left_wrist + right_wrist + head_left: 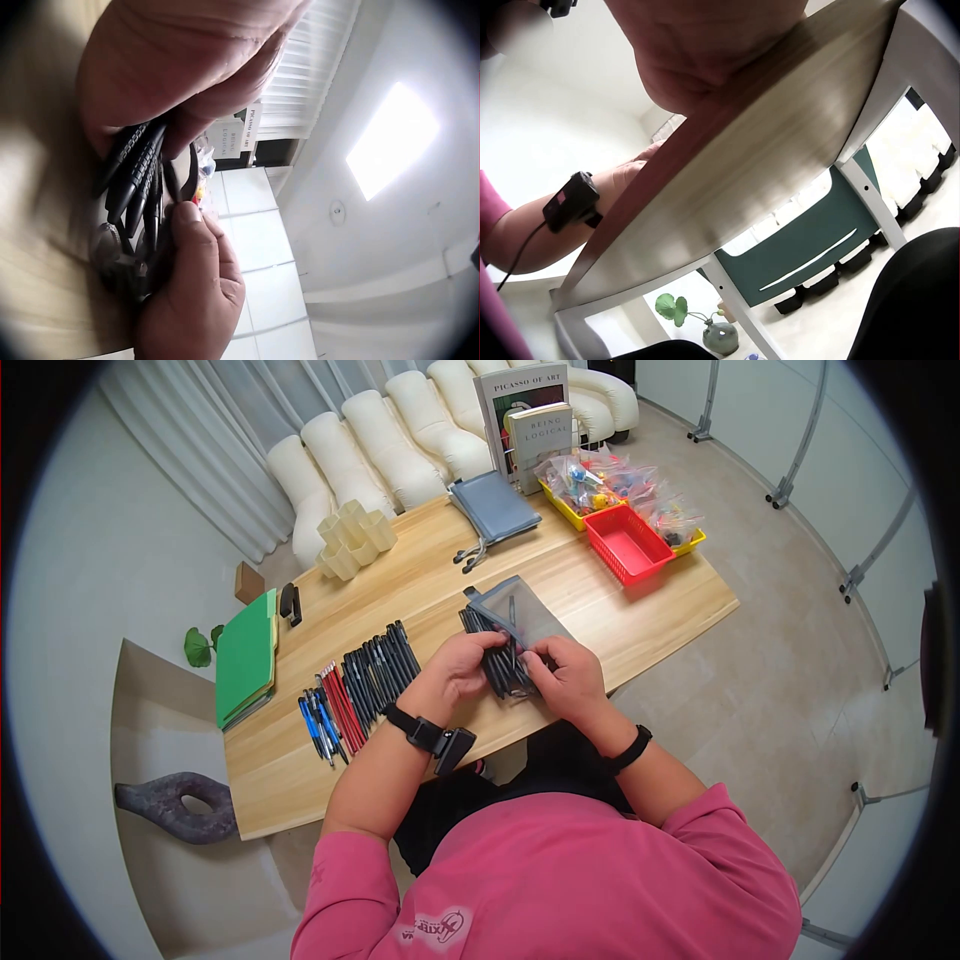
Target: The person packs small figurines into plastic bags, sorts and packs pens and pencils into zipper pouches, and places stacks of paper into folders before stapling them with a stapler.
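Observation:
At the table's front edge lies a grey see-through mesh pouch (530, 615) with a bunch of black pens (503, 670) at its mouth. My left hand (465, 665) holds the pens from the left, and their dark ribbed barrels (139, 176) stick out under its fingers in the left wrist view. Facing it, my right hand (570, 680) pinches the dark edge of the pouch between thumb and fingers. The right wrist view catches only the heel of the right hand (712, 60) over the table edge; the pouch is hidden there.
Left of the pouch lie rows of black pens (380, 665), red pencils (342, 705) and blue pens (322, 728). Further off are a green folder (247, 655), black stapler (290, 604), cream holder (355, 540), grey pouches (495, 508), red basket (628, 545), yellow trays with bags and standing books (540, 440).

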A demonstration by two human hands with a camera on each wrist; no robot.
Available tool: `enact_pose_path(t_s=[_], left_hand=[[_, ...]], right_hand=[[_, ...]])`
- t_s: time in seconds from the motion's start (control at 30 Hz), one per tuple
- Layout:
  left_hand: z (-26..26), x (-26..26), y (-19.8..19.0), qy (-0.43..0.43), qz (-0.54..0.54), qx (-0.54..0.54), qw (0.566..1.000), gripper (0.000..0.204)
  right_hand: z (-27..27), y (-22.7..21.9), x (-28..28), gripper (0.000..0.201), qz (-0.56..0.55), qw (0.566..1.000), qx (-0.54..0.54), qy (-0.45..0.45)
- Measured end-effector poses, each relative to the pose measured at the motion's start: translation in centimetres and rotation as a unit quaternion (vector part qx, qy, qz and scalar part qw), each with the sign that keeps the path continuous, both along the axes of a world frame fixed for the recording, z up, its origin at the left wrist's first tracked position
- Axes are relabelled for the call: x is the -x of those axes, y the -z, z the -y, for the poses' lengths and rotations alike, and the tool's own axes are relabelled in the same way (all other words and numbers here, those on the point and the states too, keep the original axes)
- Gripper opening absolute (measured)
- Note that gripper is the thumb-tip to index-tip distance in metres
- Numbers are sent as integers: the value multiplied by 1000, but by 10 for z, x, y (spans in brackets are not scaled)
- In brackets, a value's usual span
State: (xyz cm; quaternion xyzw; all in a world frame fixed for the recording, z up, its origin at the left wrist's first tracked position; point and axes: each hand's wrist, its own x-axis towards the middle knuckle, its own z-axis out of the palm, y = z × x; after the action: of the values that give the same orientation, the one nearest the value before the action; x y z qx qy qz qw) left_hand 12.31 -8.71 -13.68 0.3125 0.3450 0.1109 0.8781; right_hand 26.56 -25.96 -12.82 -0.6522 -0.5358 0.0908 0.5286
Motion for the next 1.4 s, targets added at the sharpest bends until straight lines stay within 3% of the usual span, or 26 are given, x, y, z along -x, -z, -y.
enact_pose_path(t_s=[0.1, 0.23, 0.3, 0.43, 0.6, 0.7, 0.93, 1.0, 1.1, 1.33, 1.4], left_hand=[[7, -6, 4, -42, -35, -65, 996, 17], [3, -14, -5, -37, -81, -52, 995, 21], [7, -17, -12, -85, 12, -49, 995, 30], [12, -9, -18, -52, 4, -5, 999, 38], [-2, 4, -4, 29, 45, 35, 998, 25], [10, 1, -8, -33, 46, 16, 998, 17], [13, -5, -2, 5, -27, -33, 999, 12], [20, -10, -4, -97, -3, -62, 993, 13], [16, -8, 0, -133, -14, -65, 989, 12], [26, 4, -24, -120, 11, -91, 989, 14], [33, 3, -29, -168, -3, -94, 981, 14]], right_hand=[[0, 4, -1, 14, -15, 1000, -1, 0], [0, 1, 0, 13, -1, 1000, -7, -8], [1, -1, 1, 13, 3, 1000, -6, -8], [0, -1, 0, 11, 25, 999, -19, -11], [0, 0, -1, 10, 40, 999, -35, -11], [-2, -2, -2, 9, 66, 996, -57, -8], [-7, 1, -8, 8, 91, 991, -85, -46], [-7, 1, -7, 8, 93, 991, -84, -45], [-7, 2, -5, 8, 92, 992, -81, -25], [-9, 4, -4, 9, 81, 994, -72, 11], [-9, 4, -4, 9, 84, 994, -72, 10]])
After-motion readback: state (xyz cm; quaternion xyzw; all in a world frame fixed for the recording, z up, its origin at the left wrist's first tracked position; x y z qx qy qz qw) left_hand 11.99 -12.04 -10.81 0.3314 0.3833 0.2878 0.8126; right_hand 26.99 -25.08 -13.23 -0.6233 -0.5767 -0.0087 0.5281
